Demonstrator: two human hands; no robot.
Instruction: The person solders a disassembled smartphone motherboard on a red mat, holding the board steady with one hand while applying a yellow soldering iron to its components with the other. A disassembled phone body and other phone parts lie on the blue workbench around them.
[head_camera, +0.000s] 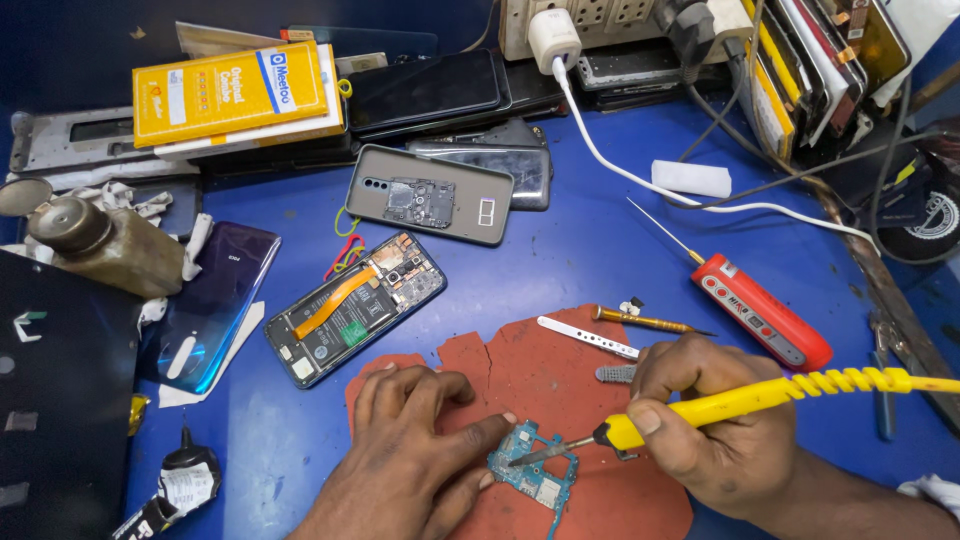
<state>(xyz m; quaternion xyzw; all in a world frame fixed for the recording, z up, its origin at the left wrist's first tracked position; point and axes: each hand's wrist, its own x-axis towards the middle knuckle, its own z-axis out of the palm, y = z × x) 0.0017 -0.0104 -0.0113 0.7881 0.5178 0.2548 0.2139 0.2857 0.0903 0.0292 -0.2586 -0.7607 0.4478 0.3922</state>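
A small blue-green circuit board lies on a cracked red mat. My left hand rests flat on the mat, its fingertips pressed against the board's left edge. My right hand grips a yellow soldering iron with a coiled yellow cord, and the metal tip touches the board's top. An opened phone with an orange flex cable lies left of the mat, beside its dark blue back cover.
Tweezers, a thin brass-handled tool and a red handheld tool lie behind my right hand. A grey phone frame, stacked phones, a yellow box, a brown bottle and a charger with white cable crowd the blue bench.
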